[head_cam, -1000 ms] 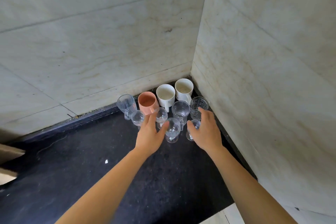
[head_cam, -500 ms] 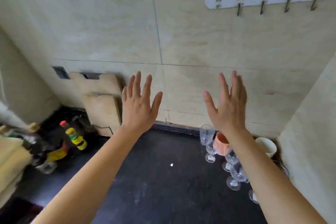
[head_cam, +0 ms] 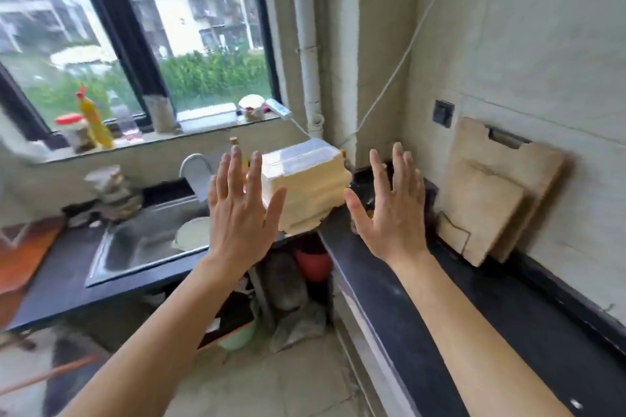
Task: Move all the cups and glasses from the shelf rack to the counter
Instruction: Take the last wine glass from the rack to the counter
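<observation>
Nearest the camera, the left hand (head_cam: 238, 210) and right hand (head_cam: 389, 210) were raised with fingers spread, palms outward, grasping nothing. Beyond them ran the dark counter (head_cam: 450, 322), a sink (head_cam: 142, 240), a cream stacked block (head_cam: 305, 186) and cutting boards (head_cam: 491, 200); no cups, glasses or shelf rack showed in this view. Such glassware would likely be light, rigid, slick and breakable, best gripped around the bowl or by a handle.

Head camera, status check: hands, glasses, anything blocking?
Left hand open, empty, raised. Right hand open, empty, raised. No cups or glasses in view. Cream box sits on the counter corner ahead; cutting boards lean on the wall.
</observation>
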Demonstrator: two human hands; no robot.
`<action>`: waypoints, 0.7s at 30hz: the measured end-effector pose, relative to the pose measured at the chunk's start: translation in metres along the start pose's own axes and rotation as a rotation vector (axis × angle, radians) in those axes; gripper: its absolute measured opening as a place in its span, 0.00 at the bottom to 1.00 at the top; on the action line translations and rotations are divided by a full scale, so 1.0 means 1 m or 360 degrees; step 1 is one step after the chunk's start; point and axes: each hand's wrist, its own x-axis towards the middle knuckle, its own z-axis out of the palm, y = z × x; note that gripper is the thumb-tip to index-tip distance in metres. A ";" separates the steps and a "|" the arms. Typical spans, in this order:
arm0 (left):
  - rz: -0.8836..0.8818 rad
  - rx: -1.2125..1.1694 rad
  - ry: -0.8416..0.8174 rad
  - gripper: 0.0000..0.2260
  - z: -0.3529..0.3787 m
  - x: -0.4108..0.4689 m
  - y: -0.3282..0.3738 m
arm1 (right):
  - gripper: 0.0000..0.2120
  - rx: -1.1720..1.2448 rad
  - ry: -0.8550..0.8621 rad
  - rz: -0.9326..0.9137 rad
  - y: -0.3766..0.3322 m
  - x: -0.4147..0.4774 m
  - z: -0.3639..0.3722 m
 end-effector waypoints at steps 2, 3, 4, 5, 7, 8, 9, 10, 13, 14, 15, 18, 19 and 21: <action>-0.0141 0.0067 0.0078 0.30 -0.029 -0.007 -0.068 | 0.35 0.0103 -0.0017 -0.0154 -0.064 0.017 0.044; -0.0206 0.0118 0.0107 0.30 -0.043 -0.012 -0.104 | 0.35 0.0164 -0.0027 -0.0208 -0.099 0.024 0.068; -0.0270 0.0164 0.0129 0.30 -0.057 -0.019 -0.141 | 0.36 0.0218 -0.0051 -0.0264 -0.134 0.029 0.094; -0.0334 0.0204 0.0144 0.31 -0.071 -0.026 -0.179 | 0.36 0.0257 -0.0070 -0.0310 -0.172 0.033 0.120; -0.0439 0.0267 0.0165 0.31 -0.097 -0.038 -0.249 | 0.38 0.0334 -0.0138 -0.0379 -0.242 0.037 0.168; -0.0489 0.0311 0.0170 0.31 -0.112 -0.044 -0.285 | 0.38 0.0389 -0.0179 -0.0423 -0.281 0.039 0.191; -0.0548 0.0353 0.0170 0.31 -0.126 -0.050 -0.318 | 0.39 0.0435 -0.0216 -0.0479 -0.317 0.040 0.213; -0.0615 0.0392 0.0179 0.32 -0.141 -0.057 -0.351 | 0.39 0.0475 -0.0247 -0.0539 -0.354 0.040 0.233; -0.0784 0.0476 0.0233 0.33 -0.184 -0.070 -0.428 | 0.39 0.0568 -0.0330 -0.0656 -0.445 0.040 0.277; -0.0820 0.0496 0.0248 0.32 -0.196 -0.075 -0.450 | 0.38 0.0598 -0.0353 -0.0697 -0.471 0.039 0.289; -0.0845 0.0525 0.0260 0.32 -0.208 -0.081 -0.471 | 0.38 0.0628 -0.0380 -0.0742 -0.496 0.039 0.302; -0.0902 0.0631 0.0314 0.31 -0.238 -0.091 -0.528 | 0.37 0.0699 -0.0429 -0.0862 -0.561 0.045 0.336; -0.0941 0.0647 0.0339 0.31 -0.246 -0.095 -0.547 | 0.37 0.0723 -0.0442 -0.0898 -0.581 0.046 0.349; -0.1010 0.0684 0.0371 0.32 -0.257 -0.103 -0.581 | 0.37 0.0769 -0.0469 -0.0956 -0.618 0.048 0.375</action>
